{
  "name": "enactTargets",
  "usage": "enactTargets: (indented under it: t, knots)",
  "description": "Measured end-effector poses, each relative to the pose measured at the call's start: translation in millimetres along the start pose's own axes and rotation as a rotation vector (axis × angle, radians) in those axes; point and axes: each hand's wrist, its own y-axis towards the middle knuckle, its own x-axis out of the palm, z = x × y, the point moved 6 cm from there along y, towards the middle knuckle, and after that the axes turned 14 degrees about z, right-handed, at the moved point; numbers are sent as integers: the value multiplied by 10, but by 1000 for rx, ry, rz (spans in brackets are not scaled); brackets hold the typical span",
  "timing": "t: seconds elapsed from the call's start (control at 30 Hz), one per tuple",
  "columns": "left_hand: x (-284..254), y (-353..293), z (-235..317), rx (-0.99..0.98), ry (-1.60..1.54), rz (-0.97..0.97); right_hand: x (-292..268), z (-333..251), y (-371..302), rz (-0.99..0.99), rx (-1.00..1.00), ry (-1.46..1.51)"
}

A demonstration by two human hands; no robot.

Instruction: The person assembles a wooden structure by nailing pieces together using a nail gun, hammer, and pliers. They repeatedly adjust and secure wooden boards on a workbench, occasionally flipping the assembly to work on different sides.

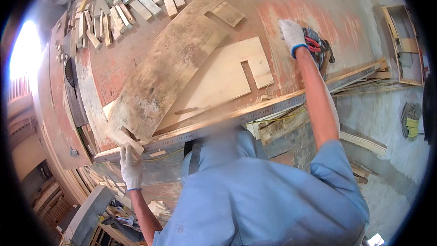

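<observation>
My left hand (131, 167), in a white knitted glove, grips the near corner of a long stained plywood panel (168, 70). That panel lies slanted across the workbench, with a slot cut at each end. Partly under it rests a paler plywood panel (218, 79), also slotted at its right end. My right hand (291, 34), gloved with a blue cuff, is stretched far out over the reddish bench top, away from both panels. Its fingers are too indistinct to read. Right beside its wrist lies a dark tool with red parts (313, 41); whether they touch is unclear.
A heap of wood offcuts (120, 9) covers the far left of the bench. A circular saw blade (69, 73) stands up through the left side. A wooden strip and a ruled metal edge (273, 108) run along the front. An open wooden frame (403, 45) is at the right.
</observation>
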Motion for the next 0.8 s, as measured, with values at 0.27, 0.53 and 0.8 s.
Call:
enactTargets:
  t: [0.27,0.53,0.8]
  knots:
    - [172,455,-569,-645,-218,215,692,-929,182,-19,-229,-60]
    - [341,816,-599,-587,33,167,1254,-1407,148,-206,-268,-223]
    - [159,1327,-437,-721,-534,457,798,-889,-71,-301,-381,-296]
